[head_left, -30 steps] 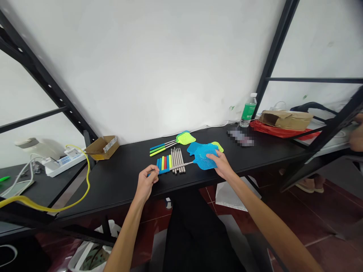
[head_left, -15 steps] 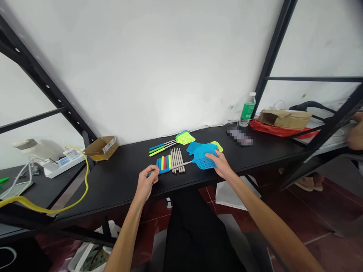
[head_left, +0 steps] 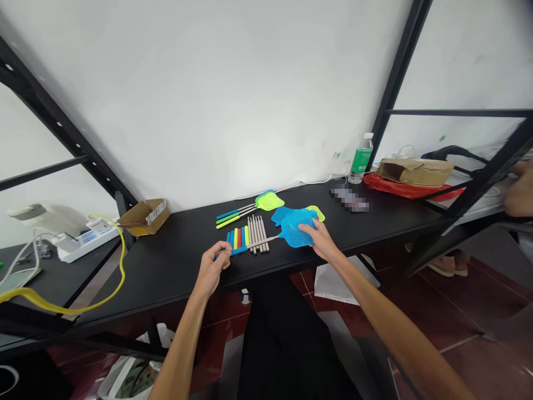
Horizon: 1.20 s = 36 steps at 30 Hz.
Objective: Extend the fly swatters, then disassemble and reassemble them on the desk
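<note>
A blue fly swatter (head_left: pixel 296 232) with a metal rod lies across the front of the desk, held in both hands. My left hand (head_left: pixel 214 262) is closed round its blue handle. My right hand (head_left: pixel 320 239) pinches the mesh head, thumb on top. Just behind the rod lie a row of coloured handle grips (head_left: pixel 239 237) and several metal rods (head_left: pixel 259 233). Loose blue swatter heads (head_left: pixel 281 214) and a yellow-green head (head_left: pixel 317 212) lie partly under the held one. Farther back, assembled fly swatters (head_left: pixel 237 214) with blue, green and yellow handles rest side by side.
On the black desk (head_left: pixel 175 278) stand an open cardboard box (head_left: pixel 144 217) at left and a water bottle (head_left: pixel 361 159) at back right. A power strip (head_left: pixel 89 243) and yellow cable (head_left: pixel 120 266) are on the left. Another person's hand (head_left: pixel 518 189) shows at the far right.
The whole view has shifted slightly. Both hands keep the same hold on the blue fly swatter, and the things on the desk look unmoved.
</note>
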Tool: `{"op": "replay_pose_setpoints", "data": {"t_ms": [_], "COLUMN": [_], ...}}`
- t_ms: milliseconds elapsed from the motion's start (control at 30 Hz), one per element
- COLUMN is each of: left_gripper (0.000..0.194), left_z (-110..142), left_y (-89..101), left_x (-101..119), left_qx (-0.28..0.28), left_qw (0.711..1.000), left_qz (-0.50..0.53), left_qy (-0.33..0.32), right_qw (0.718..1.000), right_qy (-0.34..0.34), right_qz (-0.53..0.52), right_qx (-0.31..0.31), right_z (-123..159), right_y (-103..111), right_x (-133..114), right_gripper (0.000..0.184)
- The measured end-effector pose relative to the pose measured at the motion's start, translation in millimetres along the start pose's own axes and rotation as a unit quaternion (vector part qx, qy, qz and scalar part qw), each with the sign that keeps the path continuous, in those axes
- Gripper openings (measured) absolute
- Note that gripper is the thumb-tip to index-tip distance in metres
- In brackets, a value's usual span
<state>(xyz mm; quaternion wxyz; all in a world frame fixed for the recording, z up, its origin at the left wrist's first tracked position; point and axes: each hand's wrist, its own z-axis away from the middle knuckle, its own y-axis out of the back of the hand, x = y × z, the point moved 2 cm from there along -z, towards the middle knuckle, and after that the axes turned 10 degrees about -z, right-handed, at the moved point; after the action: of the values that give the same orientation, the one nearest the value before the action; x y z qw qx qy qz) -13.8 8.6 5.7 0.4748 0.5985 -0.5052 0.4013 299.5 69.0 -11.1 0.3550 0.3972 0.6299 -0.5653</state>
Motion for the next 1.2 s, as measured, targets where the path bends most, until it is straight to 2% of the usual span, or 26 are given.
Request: {"op": "replay_pose_setpoints", "data": {"t_ms": [300, 500, 600, 733, 867, 967, 1067, 1200], "left_gripper": [0.014, 0.019, 0.028, 0.025, 0.032, 0.038, 0.046, 0.052], "left_z": [1, 1, 2, -2, -25, -56, -89, -120], "left_y": [0.4, -0.6, 5.7, 23.5, 42.1, 49.6, 48.1, 34.7], "left_x": [3, 6, 11, 18, 21, 18, 12, 0], "left_qx": [-0.004, -0.011, 0.000, 0.047, 0.129, 0.177, 0.184, 0.156], "left_qw": [1.000, 1.000, 0.995, 0.971, 0.969, 0.964, 0.956, 0.932], "left_qz": [-0.001, -0.003, -0.097, -0.231, -0.205, -0.195, -0.226, -0.325], "left_qy": [0.004, 0.005, -0.005, -0.036, -0.051, -0.040, -0.023, -0.035], "right_qw": [0.996, 0.998, 0.999, 0.999, 0.998, 0.997, 0.997, 0.996], "right_qy": [0.019, 0.015, 0.007, -0.011, -0.008, 0.005, 0.015, 0.015], "right_qz": [0.077, 0.053, 0.028, 0.008, -0.030, -0.019, -0.011, -0.009], "right_qx": [-0.032, -0.030, -0.021, -0.030, -0.052, -0.071, -0.081, -0.087], "right_z": [3, 1, 1, 0, 0, 1, 1, 0], "right_y": [0, -2, -3, -6, -8, -8, -9, -9], "right_x": [-1, -3, -4, -5, -7, -9, -10, -9], "right_gripper": [0.029, 0.029, 0.030, 0.035, 0.044, 0.040, 0.039, 0.039]}}
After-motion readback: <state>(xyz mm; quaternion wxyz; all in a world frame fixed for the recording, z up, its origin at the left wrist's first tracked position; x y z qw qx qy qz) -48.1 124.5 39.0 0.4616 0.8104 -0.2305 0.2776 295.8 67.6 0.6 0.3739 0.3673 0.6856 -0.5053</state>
